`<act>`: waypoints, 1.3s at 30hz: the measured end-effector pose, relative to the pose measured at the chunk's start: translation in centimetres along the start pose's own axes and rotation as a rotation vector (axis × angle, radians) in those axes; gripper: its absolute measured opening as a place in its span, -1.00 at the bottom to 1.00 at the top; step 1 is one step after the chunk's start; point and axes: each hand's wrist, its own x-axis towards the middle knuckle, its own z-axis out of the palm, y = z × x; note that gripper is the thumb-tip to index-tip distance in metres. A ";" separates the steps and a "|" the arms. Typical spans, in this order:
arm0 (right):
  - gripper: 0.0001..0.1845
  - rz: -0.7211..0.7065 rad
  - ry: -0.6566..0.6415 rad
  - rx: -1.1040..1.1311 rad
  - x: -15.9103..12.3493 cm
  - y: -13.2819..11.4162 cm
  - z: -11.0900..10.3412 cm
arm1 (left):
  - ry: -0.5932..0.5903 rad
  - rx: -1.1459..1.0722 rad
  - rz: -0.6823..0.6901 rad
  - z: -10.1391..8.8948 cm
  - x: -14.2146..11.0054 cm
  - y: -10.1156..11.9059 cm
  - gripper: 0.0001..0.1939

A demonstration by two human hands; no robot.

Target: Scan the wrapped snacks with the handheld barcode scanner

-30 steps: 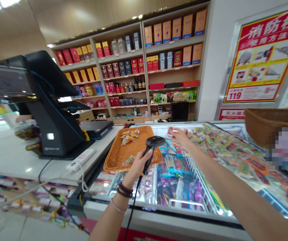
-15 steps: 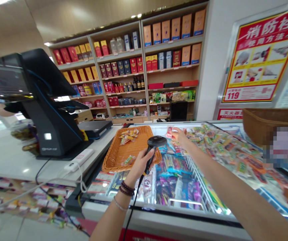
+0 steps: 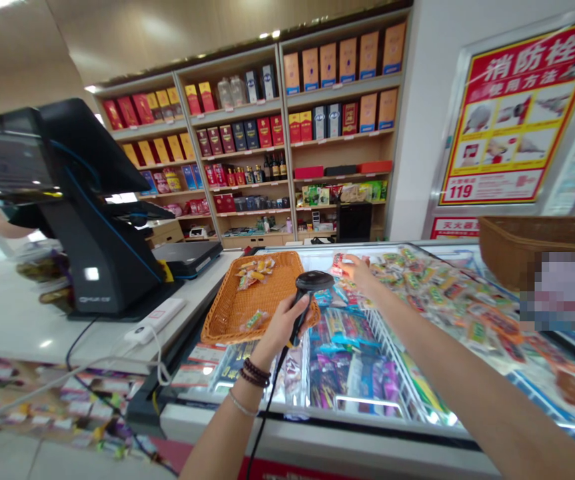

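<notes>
Wrapped round the handle of a black barcode scanner (image 3: 312, 281) is my left hand (image 3: 283, 323); the scanner's head points right and its cable hangs down past my wrist. My right hand (image 3: 360, 272) pinches a small red-and-white snack packet (image 3: 337, 263) in front of the scanner head. To the left, an orange wicker basket (image 3: 227, 310) rests on the freezer edge and holds several small wrapped snacks (image 3: 256, 270). Many loose wrapped snacks (image 3: 437, 283) lie on the freezer's glass top, to the right of my right hand.
On the left counter (image 3: 17, 320) stand a black cash register (image 3: 112, 227), a flat scale (image 3: 187, 257) and a white power strip (image 3: 155, 320). Packets fill the glass-topped freezer (image 3: 347, 373) below my hands. A brown basket (image 3: 512, 250) sits at right. Stocked shelves (image 3: 247, 143) line the back wall.
Both hands stay nearly in place with the scanner and the snack packet. The view has shifted very slightly.
</notes>
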 end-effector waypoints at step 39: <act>-0.69 0.087 0.006 -0.041 -0.6 -0.7 -1.2 | -0.035 -0.055 -0.024 1.3 1.1 0.0 -0.30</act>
